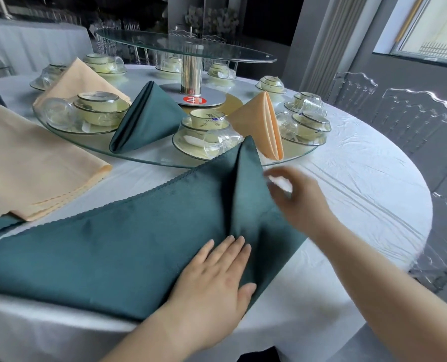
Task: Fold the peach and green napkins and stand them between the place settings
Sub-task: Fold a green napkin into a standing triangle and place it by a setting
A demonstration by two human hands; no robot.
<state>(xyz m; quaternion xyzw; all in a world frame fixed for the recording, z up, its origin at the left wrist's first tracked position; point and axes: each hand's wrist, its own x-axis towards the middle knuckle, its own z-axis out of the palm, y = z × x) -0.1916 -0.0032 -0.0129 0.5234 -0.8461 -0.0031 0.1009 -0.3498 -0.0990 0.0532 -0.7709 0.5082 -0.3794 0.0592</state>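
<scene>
While the left hand (212, 280) lies flat with straight fingers, pressing the green napkin (113, 252) at the near edge of the table (360, 205), the right hand (295, 202) hovers, blurred, at the cloth's raised right flap; whether it pinches the flap I cannot tell. That flap stands in a peak toward the glass turntable (149, 156). On the turntable, a standing green napkin (144, 118) and a standing peach napkin (264, 124) flank a bowl setting (206, 126). A peach stack (29, 163) lies flat at left.
</scene>
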